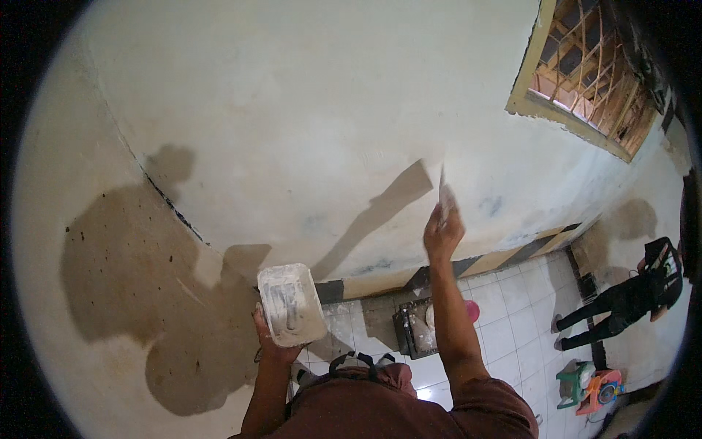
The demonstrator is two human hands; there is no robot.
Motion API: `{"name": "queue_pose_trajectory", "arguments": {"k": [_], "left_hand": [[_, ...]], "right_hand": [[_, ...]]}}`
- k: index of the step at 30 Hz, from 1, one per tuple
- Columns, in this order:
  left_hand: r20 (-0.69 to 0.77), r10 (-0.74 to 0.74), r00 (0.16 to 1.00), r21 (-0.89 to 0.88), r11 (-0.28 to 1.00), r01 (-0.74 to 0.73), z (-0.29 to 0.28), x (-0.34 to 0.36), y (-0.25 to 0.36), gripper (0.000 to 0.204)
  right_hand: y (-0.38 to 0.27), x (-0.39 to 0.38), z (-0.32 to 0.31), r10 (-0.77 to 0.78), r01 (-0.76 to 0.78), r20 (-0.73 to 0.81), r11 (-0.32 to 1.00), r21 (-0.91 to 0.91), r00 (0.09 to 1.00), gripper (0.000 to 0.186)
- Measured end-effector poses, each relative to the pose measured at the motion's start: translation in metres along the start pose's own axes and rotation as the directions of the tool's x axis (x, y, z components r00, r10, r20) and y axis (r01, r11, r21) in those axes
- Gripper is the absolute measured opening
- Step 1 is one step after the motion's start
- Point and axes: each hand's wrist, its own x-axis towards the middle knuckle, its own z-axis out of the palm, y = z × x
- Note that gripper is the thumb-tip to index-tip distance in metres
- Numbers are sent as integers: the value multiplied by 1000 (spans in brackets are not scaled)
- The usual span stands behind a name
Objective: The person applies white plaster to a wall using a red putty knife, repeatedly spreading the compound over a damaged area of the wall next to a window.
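Observation:
My left hand (pixel 270 339) is closed around the lower left side of a whitish rectangular tub (pixel 311 311), tilted so its inside shows. Pale paste is smeared over the tub's walls, with darker bare streaks at the bottom. Raised in front of the wall (pixel 292 132), my right hand (pixel 444 233) grips a putty knife (pixel 442 183), which appears nearly edge-on. The blade points up, and its broad shadow falls on the wall to the left. Whether the blade touches the wall, I cannot tell.
A barred window (pixel 585 80) is at the upper right. Below stands a dark, paste-spotted box or stool (pixel 415 327), with a pink round thing (pixel 472 312) beside it on the tiled floor (pixel 512 344). Another person in black (pixel 621 296) stands at right, near green and red stools (pixel 589 388).

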Motion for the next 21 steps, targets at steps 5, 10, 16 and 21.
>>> {"name": "queue_pose_trajectory", "arguments": {"k": [5,10,16,21], "left_hand": [[165,188,968,478,843,-245,-2,-12,4,63],[22,36,999,-95,995,-34,6,-24,18,73],[213,370,904,895,297,-332,-39,-19,37,75],[75,111,991,-110,989,-103,-14,-30,48,74]], "right_hand": [[-32,67,2,138,-129,-108,987,94,984,40],[-103,11,87,384,-378,73,922,-83,921,57],[-190,-68,121,-185,165,154,978,130,971,52],[-168,1,87,-546,546,17,837,6,837,58]]}}
